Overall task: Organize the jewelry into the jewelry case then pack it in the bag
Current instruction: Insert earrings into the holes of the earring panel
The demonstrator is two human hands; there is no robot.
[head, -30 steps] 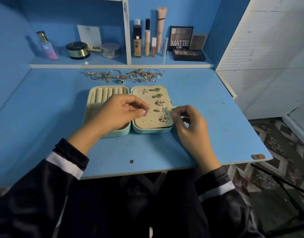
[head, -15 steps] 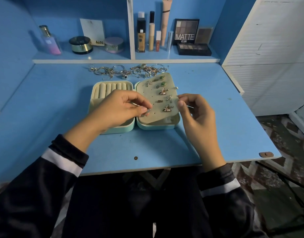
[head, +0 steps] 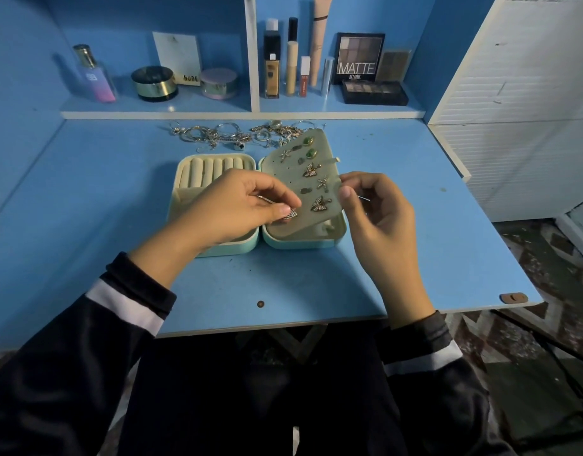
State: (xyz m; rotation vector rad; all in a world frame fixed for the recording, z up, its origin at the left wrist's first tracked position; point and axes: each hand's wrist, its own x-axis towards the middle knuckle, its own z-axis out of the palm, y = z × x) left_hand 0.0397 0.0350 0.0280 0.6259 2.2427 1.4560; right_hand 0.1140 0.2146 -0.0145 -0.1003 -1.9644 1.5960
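One panel (head: 285, 172) edge pinched by right hand (head: 379, 222) (left hand (head: 231, 209) pinches earring (head: 291, 213)).

A blue desk (head: 86, 199) with a cosmetics shelf (head: 191, 108) stands against blue walls (head: 17, 60), beside a white slatted cabinet (head: 520, 93), over a dim patterned floor (head: 553, 343).

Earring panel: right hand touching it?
Touching. Head view: the right hand has its thumb pressed on the earring panel at its right edge, holding it tilted above the jewelry case.

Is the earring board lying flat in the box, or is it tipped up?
Tipped up. The right hand pinches the earring board by its right edge, and that side stands well above the case rim.
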